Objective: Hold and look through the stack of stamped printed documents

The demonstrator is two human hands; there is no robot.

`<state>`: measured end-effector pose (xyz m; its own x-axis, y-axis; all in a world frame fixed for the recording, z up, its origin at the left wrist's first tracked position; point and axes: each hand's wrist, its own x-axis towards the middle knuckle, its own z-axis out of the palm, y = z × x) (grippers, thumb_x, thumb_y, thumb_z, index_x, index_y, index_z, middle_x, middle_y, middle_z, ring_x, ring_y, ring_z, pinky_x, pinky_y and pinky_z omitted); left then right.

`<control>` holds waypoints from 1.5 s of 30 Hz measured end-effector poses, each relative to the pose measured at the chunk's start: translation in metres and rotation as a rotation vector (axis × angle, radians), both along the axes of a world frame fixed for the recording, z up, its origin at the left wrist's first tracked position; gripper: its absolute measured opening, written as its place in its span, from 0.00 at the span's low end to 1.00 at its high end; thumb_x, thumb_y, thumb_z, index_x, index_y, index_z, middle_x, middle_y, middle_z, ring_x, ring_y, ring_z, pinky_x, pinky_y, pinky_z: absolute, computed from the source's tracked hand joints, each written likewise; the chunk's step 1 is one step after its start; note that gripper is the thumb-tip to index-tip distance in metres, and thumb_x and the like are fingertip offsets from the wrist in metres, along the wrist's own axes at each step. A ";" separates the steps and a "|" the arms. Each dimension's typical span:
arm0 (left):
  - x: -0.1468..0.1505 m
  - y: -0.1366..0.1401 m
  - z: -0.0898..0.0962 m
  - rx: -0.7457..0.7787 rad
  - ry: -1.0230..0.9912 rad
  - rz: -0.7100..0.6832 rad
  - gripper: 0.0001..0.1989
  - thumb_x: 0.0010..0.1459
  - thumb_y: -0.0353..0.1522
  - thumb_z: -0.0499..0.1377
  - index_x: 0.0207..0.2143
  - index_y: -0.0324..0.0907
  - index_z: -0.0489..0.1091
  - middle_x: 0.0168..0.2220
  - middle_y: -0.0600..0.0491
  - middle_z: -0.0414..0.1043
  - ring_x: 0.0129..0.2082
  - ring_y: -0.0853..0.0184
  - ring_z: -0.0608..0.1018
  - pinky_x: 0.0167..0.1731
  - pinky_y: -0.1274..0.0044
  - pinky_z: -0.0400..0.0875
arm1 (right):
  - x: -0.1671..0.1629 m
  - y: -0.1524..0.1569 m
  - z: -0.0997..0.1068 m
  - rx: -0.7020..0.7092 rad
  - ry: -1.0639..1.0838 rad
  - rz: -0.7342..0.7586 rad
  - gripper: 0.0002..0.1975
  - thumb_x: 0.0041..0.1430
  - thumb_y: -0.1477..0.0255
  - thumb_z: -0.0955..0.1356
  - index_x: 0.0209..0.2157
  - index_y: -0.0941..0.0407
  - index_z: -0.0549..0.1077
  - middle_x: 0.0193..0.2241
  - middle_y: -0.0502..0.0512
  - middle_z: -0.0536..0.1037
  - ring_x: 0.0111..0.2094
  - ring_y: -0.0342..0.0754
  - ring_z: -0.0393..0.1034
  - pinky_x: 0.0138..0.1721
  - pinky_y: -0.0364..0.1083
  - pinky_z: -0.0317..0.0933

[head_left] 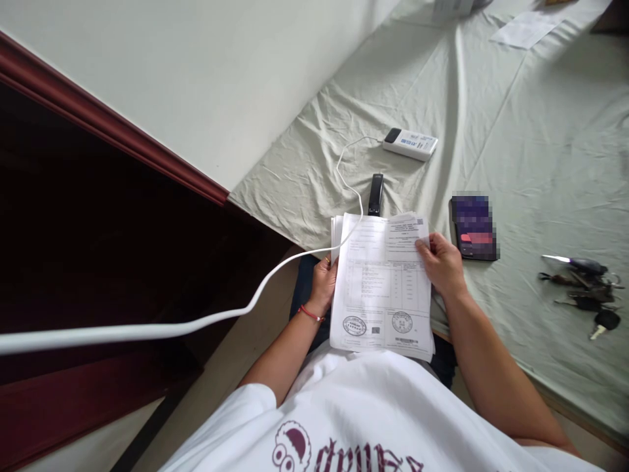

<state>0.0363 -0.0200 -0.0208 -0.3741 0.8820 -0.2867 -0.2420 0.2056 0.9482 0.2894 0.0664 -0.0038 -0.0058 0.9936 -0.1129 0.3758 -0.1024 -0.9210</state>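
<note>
Holding a stack of printed papers [383,282] across the near edge of the cloth-covered table [531,131], toward the near left corner, lower end close to the white shirt [354,393]. Gripping the left margin with the left hand [324,285], fingers mostly hidden behind the sheets. Pinching the right margin, fairly high up, with the right hand [442,262], thumb on the front page.

Done, judging from the view: gathered into one stack, front page facing up, with two inked stamps [402,322] near the bottom. Seemingly not done: squaring the sheets, given back pages showing past the left side and along the top. Lying untouched just beyond the top of the papers: a black stapler [376,195]. Impossible to tell about any staple through the pages.

Farther in from the near edge, a white power bank [410,144], with a white cable [196,326] passing in front of the papers' upper left part. Along the near edge, right of the papers, a phone [474,229], then keys [590,298].
</note>
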 end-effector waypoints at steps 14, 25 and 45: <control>-0.002 0.001 0.001 0.009 0.131 -0.015 0.25 0.54 0.54 0.66 0.30 0.39 0.74 0.26 0.54 0.74 0.26 0.69 0.71 0.29 0.78 0.65 | -0.001 0.000 0.005 0.001 -0.032 -0.014 0.15 0.59 0.56 0.67 0.32 0.54 0.70 0.26 0.50 0.74 0.28 0.45 0.64 0.31 0.44 0.57; -0.001 0.002 -0.001 0.011 0.074 -0.002 0.28 0.50 0.54 0.69 0.34 0.38 0.78 0.27 0.54 0.76 0.27 0.69 0.73 0.30 0.78 0.68 | -0.003 0.000 0.005 -0.024 0.011 -0.002 0.17 0.56 0.53 0.69 0.32 0.54 0.70 0.26 0.52 0.75 0.26 0.45 0.65 0.29 0.44 0.57; -0.010 -0.006 0.024 -0.008 -0.194 -0.284 0.23 0.51 0.42 0.73 0.47 0.40 0.80 0.45 0.44 0.82 0.46 0.52 0.82 0.49 0.65 0.77 | 0.001 -0.009 0.030 -0.419 0.690 0.210 0.28 0.51 0.57 0.78 0.52 0.51 0.77 0.45 0.57 0.84 0.41 0.56 0.81 0.42 0.54 0.76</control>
<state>0.0263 -0.0260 0.0033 -0.0516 0.9406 -0.3356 -0.3496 0.2977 0.8883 0.2908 0.0569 0.0263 -0.3897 0.8404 -0.3766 -0.2095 -0.4791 -0.8524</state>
